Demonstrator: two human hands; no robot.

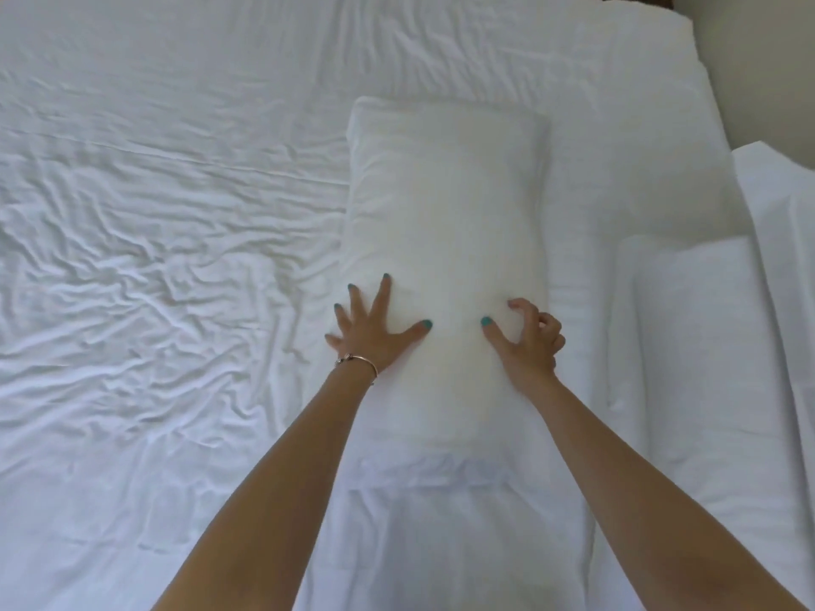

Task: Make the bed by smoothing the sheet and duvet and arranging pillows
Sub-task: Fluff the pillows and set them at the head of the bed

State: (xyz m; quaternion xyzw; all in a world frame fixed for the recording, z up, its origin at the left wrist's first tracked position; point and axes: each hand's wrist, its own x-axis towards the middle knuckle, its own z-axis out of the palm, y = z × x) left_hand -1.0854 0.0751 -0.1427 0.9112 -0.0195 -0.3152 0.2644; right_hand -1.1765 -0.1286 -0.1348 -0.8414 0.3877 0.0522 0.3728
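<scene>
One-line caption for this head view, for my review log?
Left hand pressed flat with spread fingers and right hand with curled fingers on a plump white rectangular pillow lying on the wrinkled white bed sheet.

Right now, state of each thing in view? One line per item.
pillow: lying flat on the bed, both hands on it
sheet: spread out, heavily wrinkled
second pillow: lying at the right edge, untouched
left hand: fingers spread, pressing the pillow
right hand: fingers curled, fingertips on the pillow
</scene>
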